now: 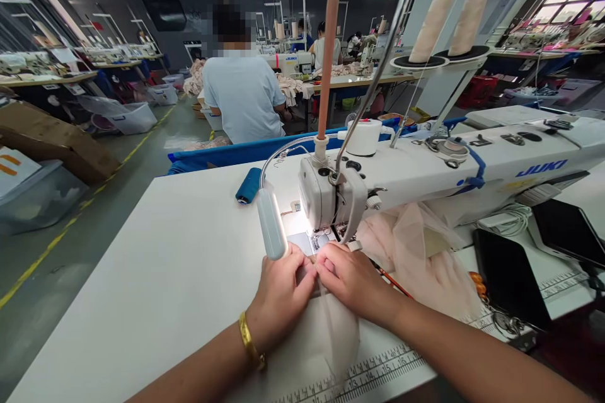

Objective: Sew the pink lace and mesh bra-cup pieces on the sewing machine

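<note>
Both of my hands are close together just in front of the sewing machine's needle area. My left hand, with a gold bracelet at the wrist, has its fingers closed on sheer beige fabric. My right hand is also closed, pinching the same fabric beside the left one. The fabric hangs from my fingers toward the table's front edge. Above stands the white sewing machine, its lamp lighting the needle plate. The needle itself is hard to make out.
More sheer fabric is bunched to the right, near a black phone and white cable. A blue thread spool lies left of the lamp. Printed ruler marks run along the front edge. A person sits ahead, back turned.
</note>
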A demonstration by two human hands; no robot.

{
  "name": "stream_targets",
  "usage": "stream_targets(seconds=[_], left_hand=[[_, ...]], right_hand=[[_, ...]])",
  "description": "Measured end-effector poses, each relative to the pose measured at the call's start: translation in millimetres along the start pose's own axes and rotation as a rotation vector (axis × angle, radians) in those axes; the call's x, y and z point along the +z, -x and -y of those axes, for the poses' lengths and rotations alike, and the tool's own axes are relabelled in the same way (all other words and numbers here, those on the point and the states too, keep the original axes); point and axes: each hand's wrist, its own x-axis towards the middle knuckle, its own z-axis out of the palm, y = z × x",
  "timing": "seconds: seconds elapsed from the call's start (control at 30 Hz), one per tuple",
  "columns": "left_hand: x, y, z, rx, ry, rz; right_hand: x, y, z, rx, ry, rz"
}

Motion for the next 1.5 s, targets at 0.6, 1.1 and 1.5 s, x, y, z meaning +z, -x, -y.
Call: stream_targets(seconds=[0.6,1.1,1.5], left_hand=[[3.8,7.3,7.7,0.48,-0.313,-0.088],[0.6,2.3,8.0,0.467,-0.358,-0.063],[2.5,-0.7,8.9,0.454,-0.395,-0.07]], right_hand=[[-4.7,0.6,-11.9,-0.082,0.097,-0.026],[-9.3,0.1,-19.6,-0.195,0.282,-0.09],[-8.2,-5.9,-21.6,-0.173,0.35,-0.133]])
